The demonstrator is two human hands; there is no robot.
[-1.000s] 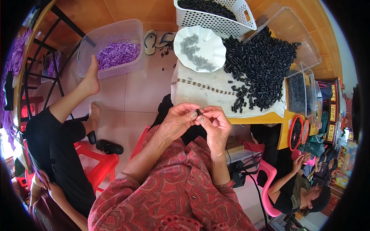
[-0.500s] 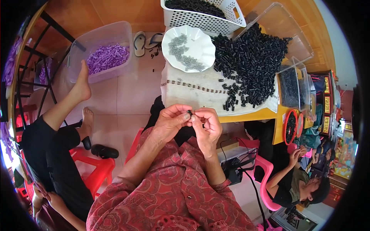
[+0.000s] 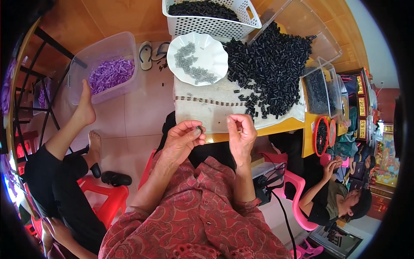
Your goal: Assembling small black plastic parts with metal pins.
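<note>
My left hand (image 3: 183,139) pinches a small black tube-like piece (image 3: 199,128) between thumb and fingertips, just in front of the table edge. Apart from it, my right hand (image 3: 242,138) has its thumb against its curled fingers; anything between them is too small to make out. Beyond both hands lies a pale cloth (image 3: 194,113) with a dark dashed stripe. A large heap of short black tubular pieces (image 3: 271,64) covers its right part. To the left of the heap, a white scalloped plate (image 3: 219,54) carries many small clear pieces (image 3: 188,60).
A white perforated basket (image 3: 196,29) full of black pieces stands at the back. Clear boxes (image 3: 321,88) and a red-rimmed round tray (image 3: 317,136) are at right, near a co-worker's hands (image 3: 333,166). A floor tub (image 3: 129,47) holds purple pieces; another person's leg (image 3: 71,118) extends beside it.
My hands were together at one small black piece and are now apart. The right hand has shifted right; the left has moved left with the piece. The view has shifted slightly.
</note>
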